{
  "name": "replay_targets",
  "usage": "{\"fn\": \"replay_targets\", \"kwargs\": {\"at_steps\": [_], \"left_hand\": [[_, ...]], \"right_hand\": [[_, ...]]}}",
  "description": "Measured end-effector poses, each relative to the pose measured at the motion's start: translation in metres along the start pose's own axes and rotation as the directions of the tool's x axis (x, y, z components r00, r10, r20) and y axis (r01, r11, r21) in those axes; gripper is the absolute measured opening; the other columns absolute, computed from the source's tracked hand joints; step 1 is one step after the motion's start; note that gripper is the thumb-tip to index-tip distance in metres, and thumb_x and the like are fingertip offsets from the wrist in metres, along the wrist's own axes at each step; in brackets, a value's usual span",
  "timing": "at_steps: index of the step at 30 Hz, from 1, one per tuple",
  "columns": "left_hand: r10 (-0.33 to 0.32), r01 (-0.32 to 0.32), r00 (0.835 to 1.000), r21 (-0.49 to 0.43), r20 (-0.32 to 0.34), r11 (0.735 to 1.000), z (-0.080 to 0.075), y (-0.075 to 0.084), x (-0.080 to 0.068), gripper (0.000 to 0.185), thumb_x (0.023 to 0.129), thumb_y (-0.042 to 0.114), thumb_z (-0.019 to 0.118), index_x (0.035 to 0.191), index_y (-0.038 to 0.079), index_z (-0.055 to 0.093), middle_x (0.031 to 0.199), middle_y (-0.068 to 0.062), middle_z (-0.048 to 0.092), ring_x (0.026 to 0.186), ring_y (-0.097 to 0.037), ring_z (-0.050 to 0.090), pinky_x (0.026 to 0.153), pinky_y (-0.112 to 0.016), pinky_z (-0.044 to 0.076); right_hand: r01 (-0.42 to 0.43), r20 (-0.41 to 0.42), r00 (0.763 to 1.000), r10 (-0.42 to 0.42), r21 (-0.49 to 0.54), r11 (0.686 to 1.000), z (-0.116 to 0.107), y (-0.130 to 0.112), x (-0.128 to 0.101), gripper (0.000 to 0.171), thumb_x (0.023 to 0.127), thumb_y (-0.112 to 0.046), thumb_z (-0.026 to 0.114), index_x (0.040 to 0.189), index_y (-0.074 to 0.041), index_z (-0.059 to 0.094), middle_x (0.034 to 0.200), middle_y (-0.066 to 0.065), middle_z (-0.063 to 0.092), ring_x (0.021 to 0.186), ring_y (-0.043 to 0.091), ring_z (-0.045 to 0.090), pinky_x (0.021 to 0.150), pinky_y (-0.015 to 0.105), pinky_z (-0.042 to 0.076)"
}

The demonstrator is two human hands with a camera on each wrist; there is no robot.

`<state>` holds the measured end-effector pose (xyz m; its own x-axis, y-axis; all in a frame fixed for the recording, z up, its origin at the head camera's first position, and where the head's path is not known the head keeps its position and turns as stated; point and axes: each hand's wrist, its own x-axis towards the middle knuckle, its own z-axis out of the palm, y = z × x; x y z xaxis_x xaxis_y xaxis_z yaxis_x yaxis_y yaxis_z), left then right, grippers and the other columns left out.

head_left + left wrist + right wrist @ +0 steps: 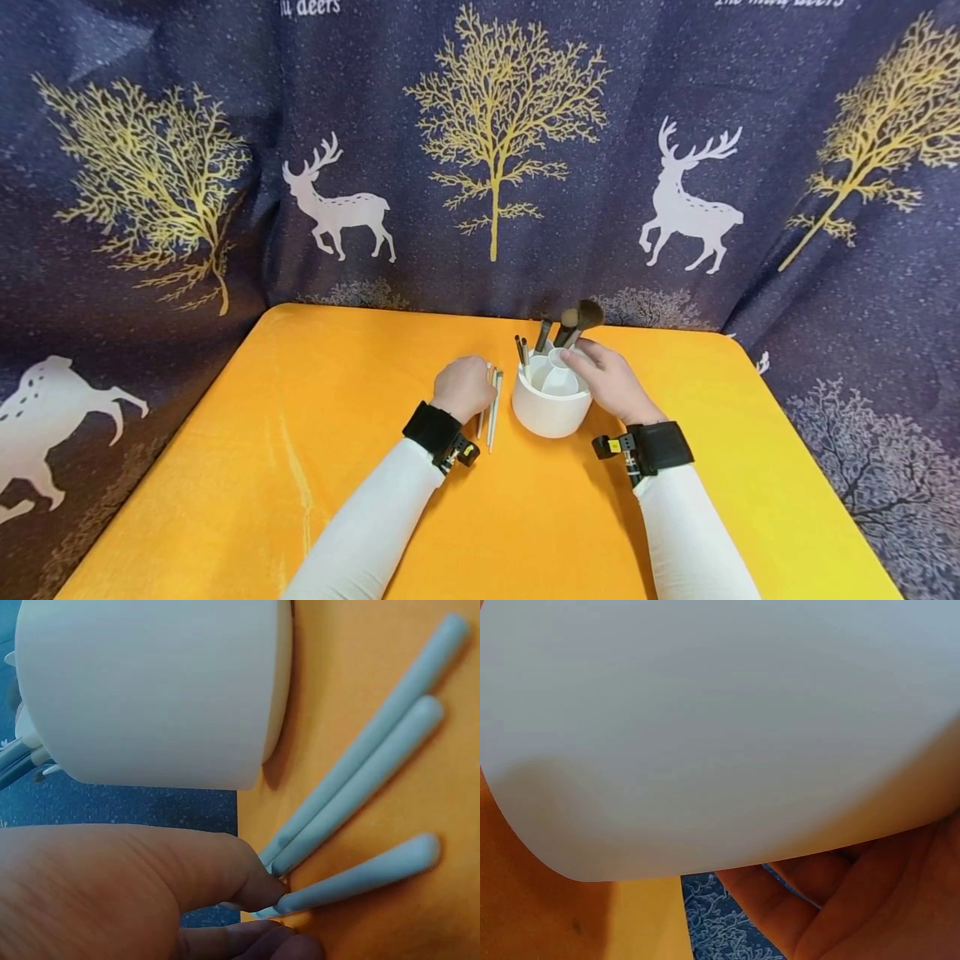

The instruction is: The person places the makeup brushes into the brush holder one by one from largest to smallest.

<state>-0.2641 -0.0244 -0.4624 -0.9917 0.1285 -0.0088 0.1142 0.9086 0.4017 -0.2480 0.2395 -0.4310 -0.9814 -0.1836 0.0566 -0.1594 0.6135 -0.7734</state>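
Three pale slim-handled brushes (360, 802) lie on orange surface (300, 467) left of round white holder (550, 408), unloaded; several brushes already stand inside. Left hand (463, 387) pinches brush ends; right hand (611, 383) curls round holder's rim.

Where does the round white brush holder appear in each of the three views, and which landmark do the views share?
Head: the white brush holder stands at the table's centre, between the left hand and the right hand.
Left wrist: the upper left, beside three pale handles.
Right wrist: its wall fills most of the picture.
Shared landmark: the orange table.
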Motion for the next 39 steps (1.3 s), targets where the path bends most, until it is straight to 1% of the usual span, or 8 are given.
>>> {"fn": "replay_targets", "kwargs": {"at_steps": [8, 16, 22, 27, 31, 36, 39], "left_hand": [[0.003, -0.002, 1.000, 0.017, -0.002, 1.000, 0.000, 0.002, -0.001, 0.027, 0.096, 0.013, 0.082, 0.074, 0.012, 0.067, 0.066, -0.003, 0.054, 0.059, -0.021, 0.057, 0.053, -0.032, 0.043], [-0.004, 0.004, 1.000, -0.010, 0.006, 1.000, 0.000, -0.001, 0.001, 0.024, 0.094, 0.013, 0.084, 0.077, 0.011, 0.067, 0.071, -0.004, 0.057, 0.064, -0.022, 0.058, 0.056, -0.033, 0.044], [0.007, -0.006, 1.000, -0.066, 0.016, 0.998, -0.001, -0.008, 0.005, 0.030, 0.093, 0.015, 0.084, 0.071, 0.013, 0.065, 0.068, -0.002, 0.052, 0.060, -0.021, 0.055, 0.055, -0.032, 0.040], [-0.006, 0.008, 1.000, -0.107, 0.019, 0.994, -0.005, -0.012, 0.006, 0.033, 0.094, 0.018, 0.084, 0.070, 0.013, 0.062, 0.067, -0.001, 0.048, 0.059, -0.020, 0.052, 0.056, -0.032, 0.037], [-0.016, 0.016, 1.000, -0.134, 0.002, 0.991, -0.010, -0.013, 0.007, 0.033, 0.096, 0.021, 0.085, 0.073, 0.012, 0.062, 0.067, -0.001, 0.048, 0.058, -0.020, 0.051, 0.056, -0.032, 0.037], [-0.003, -0.003, 1.000, -0.199, -0.027, 0.980, -0.018, -0.012, 0.006, 0.038, 0.097, 0.029, 0.087, 0.076, 0.010, 0.063, 0.065, -0.001, 0.048, 0.054, -0.020, 0.051, 0.052, -0.032, 0.036], [0.005, -0.014, 0.999, -0.241, -0.037, 0.970, -0.022, -0.012, 0.006, 0.040, 0.098, 0.032, 0.088, 0.074, 0.009, 0.065, 0.062, -0.001, 0.051, 0.050, -0.019, 0.052, 0.049, -0.031, 0.036]], "right_hand": [[0.002, -0.004, 1.000, -0.002, 0.006, 1.000, 0.001, 0.001, 0.000, 0.083, 0.112, -0.063, 0.053, 0.167, -0.001, 0.047, 0.170, 0.026, 0.046, 0.158, 0.050, 0.040, 0.125, 0.069, 0.033], [-0.005, -0.008, 1.000, 0.005, -0.004, 1.000, 0.001, 0.002, 0.000, 0.085, 0.112, -0.066, 0.052, 0.167, -0.001, 0.047, 0.169, 0.026, 0.047, 0.158, 0.050, 0.041, 0.125, 0.070, 0.034], [-0.001, -0.008, 1.000, 0.001, -0.006, 1.000, 0.002, 0.001, 0.000, 0.085, 0.112, -0.065, 0.052, 0.167, -0.001, 0.046, 0.169, 0.027, 0.046, 0.158, 0.050, 0.040, 0.125, 0.070, 0.033], [-0.002, -0.006, 1.000, 0.002, -0.008, 1.000, 0.002, 0.002, 0.000, 0.085, 0.112, -0.065, 0.052, 0.167, 0.000, 0.046, 0.169, 0.027, 0.046, 0.158, 0.050, 0.040, 0.125, 0.070, 0.033], [0.002, -0.006, 1.000, -0.002, -0.006, 1.000, 0.002, 0.003, 0.000, 0.084, 0.112, -0.064, 0.052, 0.167, -0.001, 0.047, 0.169, 0.027, 0.047, 0.158, 0.050, 0.041, 0.125, 0.070, 0.034], [0.004, -0.004, 1.000, -0.004, -0.002, 1.000, 0.002, 0.002, 0.000, 0.084, 0.112, -0.064, 0.052, 0.167, 0.000, 0.045, 0.170, 0.027, 0.046, 0.158, 0.050, 0.039, 0.125, 0.070, 0.033], [0.005, -0.003, 1.000, -0.005, 0.000, 1.000, 0.001, 0.002, 0.000, 0.084, 0.113, -0.063, 0.052, 0.168, 0.000, 0.045, 0.170, 0.027, 0.045, 0.158, 0.050, 0.039, 0.125, 0.069, 0.033]]}}
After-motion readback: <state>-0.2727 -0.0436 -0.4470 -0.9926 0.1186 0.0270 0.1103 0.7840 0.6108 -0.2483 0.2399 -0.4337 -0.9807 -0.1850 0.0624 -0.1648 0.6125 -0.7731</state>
